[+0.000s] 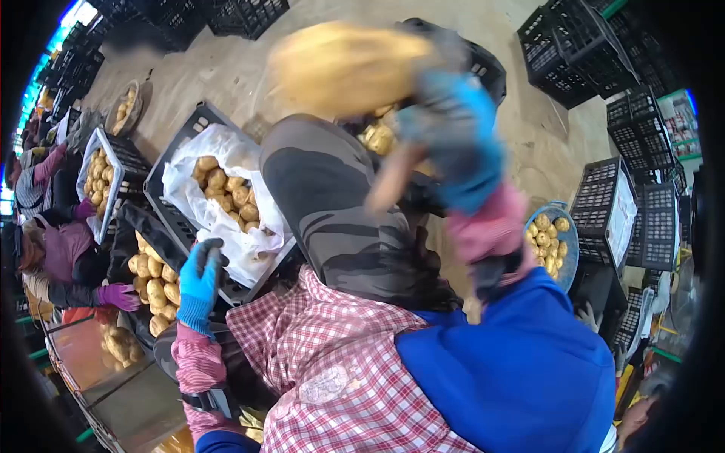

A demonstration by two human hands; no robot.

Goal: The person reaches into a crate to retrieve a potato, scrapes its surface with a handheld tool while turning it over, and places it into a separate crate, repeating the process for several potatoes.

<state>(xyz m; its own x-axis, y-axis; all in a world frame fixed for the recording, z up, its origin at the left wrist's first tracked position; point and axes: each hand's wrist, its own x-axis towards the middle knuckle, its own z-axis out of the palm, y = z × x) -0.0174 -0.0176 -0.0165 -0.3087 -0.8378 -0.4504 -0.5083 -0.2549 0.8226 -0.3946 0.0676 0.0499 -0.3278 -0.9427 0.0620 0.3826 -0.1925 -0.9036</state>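
My right hand (445, 121), in a blue and grey glove with the thumb bare, is raised near the camera and smeared by motion. It grips a large yellow-brown potato (340, 68), also blurred. Below it, partly hidden by my knee and arm, more potatoes (377, 138) sit in a dark container. My left hand (200, 279), in a light blue glove with dark fingers, is spread at the near-left side of a black crate (172, 140). A white plastic bag (257, 260) lines that crate, with several potatoes (226, 192) inside.
Potatoes (155, 291) lie in a dark-lined container to my left, where a co-worker's purple glove (118, 296) reaches. A blue basket (572, 253) of potatoes stands right. Black crates (578, 57) are stacked at the right; others (245, 15) stand at the back.
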